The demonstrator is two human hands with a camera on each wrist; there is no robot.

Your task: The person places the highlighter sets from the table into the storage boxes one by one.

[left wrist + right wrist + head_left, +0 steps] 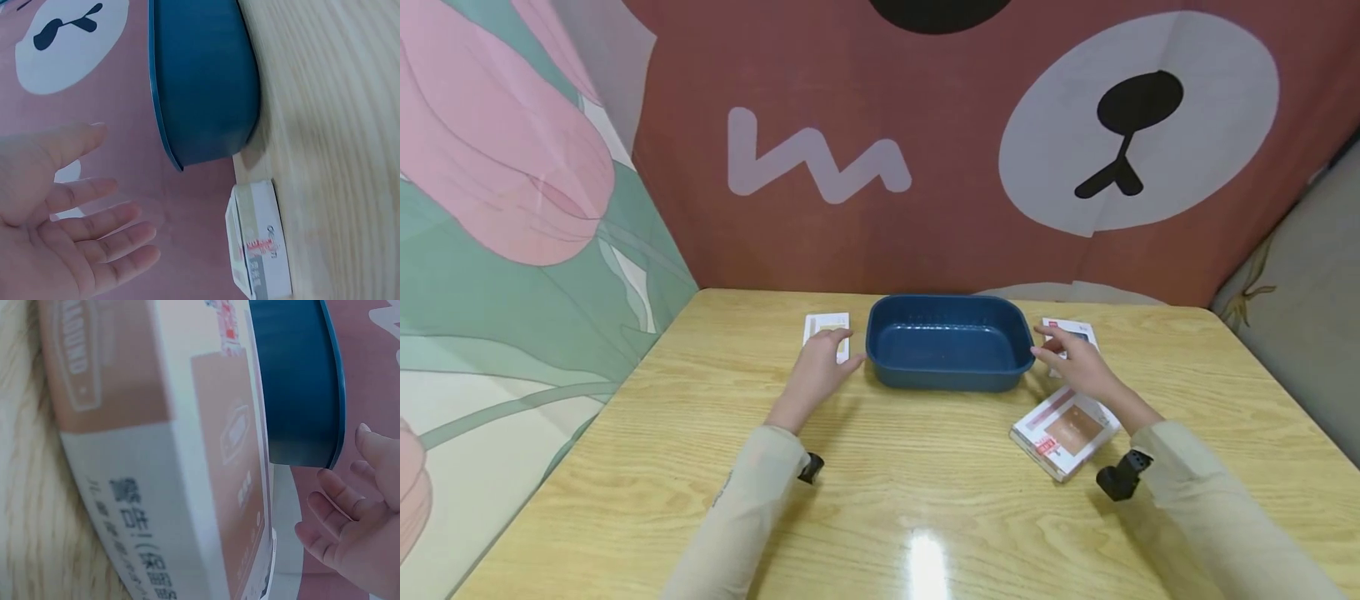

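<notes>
A dark blue rectangular basin (951,379) stands on the wooden table between the two hands. My left hand (820,371) hovers off its left end, fingers spread and apart from the rim in the left wrist view. Beyond that hand lies a small white box (827,321), partly covered by the fingers; its printed side (265,244) shows in the left wrist view. At the basin's right end is my right hand (1078,362), fingers loosely extended right by the rim, holding nothing. Under its wrist lies a white box with a brown panel (1067,429).
Behind the right hand, another white box (1086,332) with a dark panel lies partly hidden. The table (880,483) runs back to a wall covering (820,242) with a bear print. A flower-patterned covering (512,333) is on the left.
</notes>
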